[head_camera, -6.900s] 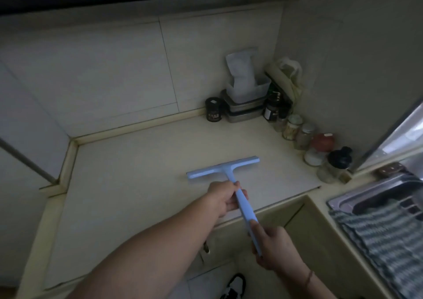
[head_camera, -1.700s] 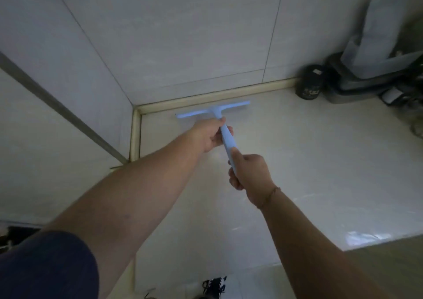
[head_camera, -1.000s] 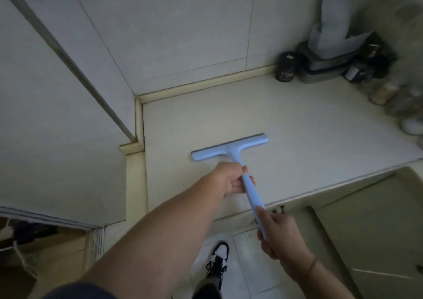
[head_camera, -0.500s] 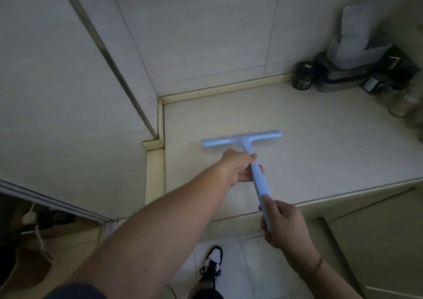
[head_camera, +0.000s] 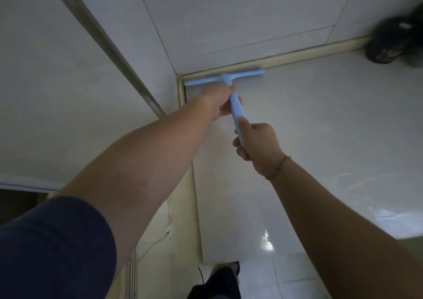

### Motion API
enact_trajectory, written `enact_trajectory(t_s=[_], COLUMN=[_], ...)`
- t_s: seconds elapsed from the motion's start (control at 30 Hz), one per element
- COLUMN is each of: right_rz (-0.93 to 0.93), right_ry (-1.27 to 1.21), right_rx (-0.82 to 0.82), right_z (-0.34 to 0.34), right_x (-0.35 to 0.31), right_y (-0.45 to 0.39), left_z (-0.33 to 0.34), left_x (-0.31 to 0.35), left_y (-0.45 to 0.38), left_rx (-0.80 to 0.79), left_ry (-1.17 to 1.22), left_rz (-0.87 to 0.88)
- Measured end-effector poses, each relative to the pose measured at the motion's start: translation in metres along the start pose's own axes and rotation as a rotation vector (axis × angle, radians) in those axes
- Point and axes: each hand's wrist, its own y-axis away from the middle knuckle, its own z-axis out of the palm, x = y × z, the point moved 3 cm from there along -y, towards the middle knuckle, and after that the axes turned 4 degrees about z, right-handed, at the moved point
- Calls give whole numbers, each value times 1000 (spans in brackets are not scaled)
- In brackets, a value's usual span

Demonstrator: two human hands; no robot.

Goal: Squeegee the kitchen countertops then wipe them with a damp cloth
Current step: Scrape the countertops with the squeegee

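Fingers of both hands grip the squeegee (head_camera: 237, 106), its blade against the countertop's (head_camera: 320, 138) back-left corner edge.

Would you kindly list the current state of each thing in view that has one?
Blue squeegee: blade down at the countertop's back-left corner, along the back trim.
Left hand: grips the handle near the blade.
Right hand: grips the handle's end.
Countertop: glossy, with glare near the front edge.
Black jar: blurred, by the back wall.
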Motion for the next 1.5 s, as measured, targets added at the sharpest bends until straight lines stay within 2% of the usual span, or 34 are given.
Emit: enact_trajectory(t_s=[0.3, 0.87, 1.03, 1.2, 1.27, 1.33, 1.4, 1.5], right_rz=[61, 118, 113, 72, -10, -142, -313, -532], right_ry=[64, 142, 192, 298, 405, 667, 1001, 1375], right_rx=[12, 10, -5, -33, -38, -33, 56, 191], right_z=[-1, -95, -100, -112, -125, -138, -149, -150], right_x=[31, 191, 197, 174, 143, 102, 56, -14], right_y=[26, 237, 251, 245, 232, 203, 163, 101], left_z=[-11, 27, 31, 34, 40, 46, 52, 57], left_x=[-31, -199, -208, -192, -175, -151, -121, -73], left_y=[17, 221, 237, 230, 218, 196, 170, 127], left_rx=[-44, -155, -101, -133, -133, -115, -111, -109], left_ry=[-33, -11, -7, 98, 228, 375, 514, 660], left_rz=[-87, -182, -150, -171, -161, -162, -164, -154])
